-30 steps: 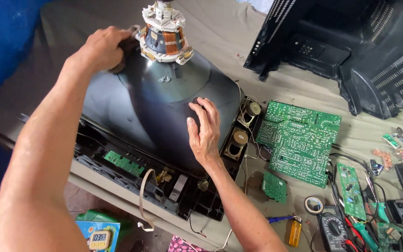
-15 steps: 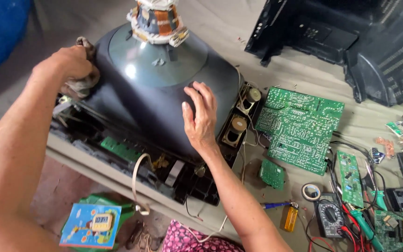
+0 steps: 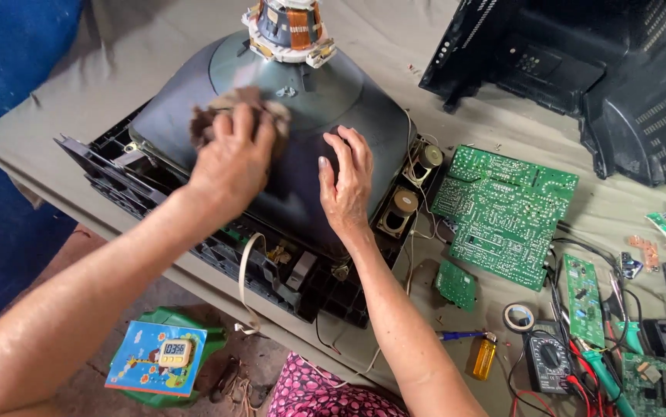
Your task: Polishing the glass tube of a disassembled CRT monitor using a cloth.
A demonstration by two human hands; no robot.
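A dark picture tube (image 3: 302,131) lies face down in its black front frame (image 3: 140,201) on the cloth-covered table (image 3: 148,46), filling the upper middle of the frame, its neck with the copper-wound yoke (image 3: 288,27) pointing up at the top edge. The left hand (image 3: 233,158) presses a brownish rag (image 3: 221,108) onto the glass cone at centre left, fingers curled down over the cloth and gripping it. The right hand (image 3: 346,181) rests just beside it at centre, palm flat on the glass, fingers spread and holding nothing. Two small speakers (image 3: 414,181) sit in the frame right of the tube. A large green circuit board (image 3: 503,212) lies at centre right, touching nothing but its wires, with a smaller green board (image 3: 455,284) below it. The black back cover (image 3: 580,69) stands at upper right. Along the lower right edge lie a tape roll (image 3: 518,316), a yellow lighter (image 3: 483,355), a multimeter (image 3: 549,361) and more boards, partly cut off. At lower left, below the table, a timer (image 3: 174,352) sits on a blue card atop a green box (image 3: 194,328).
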